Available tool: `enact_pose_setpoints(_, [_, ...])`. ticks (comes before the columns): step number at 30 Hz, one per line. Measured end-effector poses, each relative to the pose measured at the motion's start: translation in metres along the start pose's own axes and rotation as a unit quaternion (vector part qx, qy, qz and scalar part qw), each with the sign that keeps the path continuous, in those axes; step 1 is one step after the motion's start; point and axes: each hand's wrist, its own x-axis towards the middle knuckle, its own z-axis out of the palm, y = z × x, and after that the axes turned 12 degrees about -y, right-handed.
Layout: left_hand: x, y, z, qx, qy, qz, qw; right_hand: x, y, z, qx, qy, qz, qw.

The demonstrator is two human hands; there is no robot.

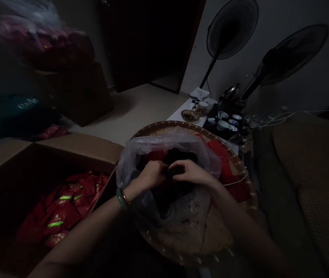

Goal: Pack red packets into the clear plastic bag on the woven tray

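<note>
My left hand [153,173], with a green bangle [122,199] and a gold-coloured bracelet at the wrist, is over the mouth of a clear plastic bag [170,142]. Its fingers are curled closed. My right hand [190,171] faces it, thumb and fingers bent towards each other around something dark. The fingertips of both hands nearly meet, and what they pinch is too dark to make out. Below them the bag holds a dark mass [164,197], and a red item [155,155] shows behind the hands. The bag rests on a round woven bamboo tray [219,239].
Red material [222,158] lies on the tray's right side. At left, an open cardboard box [74,143] holds several shiny red packets [66,210]. Cups [224,125] and a kettle [229,92] stand beyond the tray, near two fans [232,29]. A bulging plastic bag [45,42] tops another box.
</note>
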Motion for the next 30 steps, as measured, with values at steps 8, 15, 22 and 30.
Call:
enact_pose_setpoints(8, [0.004,0.01,0.003,-0.021,0.001,-0.038,0.999,0.004,0.004,0.002,-0.074,0.05,0.004,0.996])
enact_pose_setpoints(15, [0.008,-0.005,0.011,-0.037,0.022,-0.02,0.999,0.003,0.009,0.008,-0.142,-0.005,0.027,0.989])
enact_pose_setpoints(22, [0.003,-0.004,0.023,-0.147,0.064,-0.022,0.987,0.007,0.011,0.015,-0.151,-0.051,0.018,0.987])
enact_pose_setpoints(30, [0.001,-0.009,0.037,-0.181,0.142,-0.001,0.973,0.012,0.017,0.023,-0.155,0.021,0.017,0.988])
